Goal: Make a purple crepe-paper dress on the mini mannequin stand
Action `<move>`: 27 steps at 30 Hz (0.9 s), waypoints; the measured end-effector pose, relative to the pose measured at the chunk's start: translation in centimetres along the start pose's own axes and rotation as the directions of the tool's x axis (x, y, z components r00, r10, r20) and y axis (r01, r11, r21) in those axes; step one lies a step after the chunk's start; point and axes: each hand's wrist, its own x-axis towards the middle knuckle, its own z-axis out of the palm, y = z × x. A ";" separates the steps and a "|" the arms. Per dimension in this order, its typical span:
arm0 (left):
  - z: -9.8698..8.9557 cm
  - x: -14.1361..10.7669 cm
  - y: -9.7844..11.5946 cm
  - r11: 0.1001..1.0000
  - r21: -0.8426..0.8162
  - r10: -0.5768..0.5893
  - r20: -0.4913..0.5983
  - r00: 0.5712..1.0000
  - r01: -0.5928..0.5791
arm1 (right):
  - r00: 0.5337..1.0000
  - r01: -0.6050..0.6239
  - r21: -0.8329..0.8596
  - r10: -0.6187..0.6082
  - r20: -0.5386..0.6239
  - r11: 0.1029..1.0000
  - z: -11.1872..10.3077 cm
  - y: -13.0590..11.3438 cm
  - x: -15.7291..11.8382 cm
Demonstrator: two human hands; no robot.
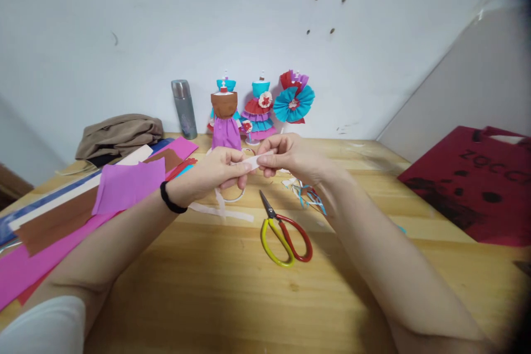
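Note:
My left hand [226, 168] and my right hand [282, 155] meet over the middle of the table. Between them they pinch a short white strip [254, 162], its ends between thumbs and fingers. Below my left hand, a longer pale strip [228, 214] lies on the wood, and part of a white ring [238, 198] shows behind it. Scissors [282, 235] with one yellow and one red handle lie nearer to me, blades pointing away. Just behind my hands stands a small dress form [224, 113] in a brown top and purple skirt.
Other dressed figures, one in tiered ruffles [260, 113], and a blue paper rosette [294, 104] stand by the wall. Coloured sheets [128, 185], a brown cloth [120, 135] and a flask [185, 110] are left. Scraps [309, 196] and a red bag [464, 188] lie right.

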 end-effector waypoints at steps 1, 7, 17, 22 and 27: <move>-0.1 -0.1 0.2 1.000 0.023 0.001 -0.012 1.000 -0.001 | 0.999 0.015 -0.014 -0.015 -0.029 1.000 0.0 -0.1 0.0; -0.5 -0.2 0.6 0.995 0.102 -0.009 -0.116 0.993 0.021 | 0.995 0.073 -0.071 -0.078 -0.065 0.995 0.4 -0.3 0.0; -0.8 -0.3 0.8 0.980 0.154 0.163 -0.258 0.952 -0.126 | 0.985 0.154 0.142 -0.140 -0.103 0.978 -0.2 0.8 0.6; -0.8 -0.5 0.9 0.955 0.192 0.273 -0.283 0.919 -0.225 | 0.979 0.203 0.235 -0.188 -0.083 0.951 -0.6 1.3 0.9; -0.9 -0.6 1.1 0.903 0.311 0.388 -0.295 0.873 -0.297 | 0.968 0.249 0.228 -0.241 -0.063 0.941 -0.7 1.4 0.9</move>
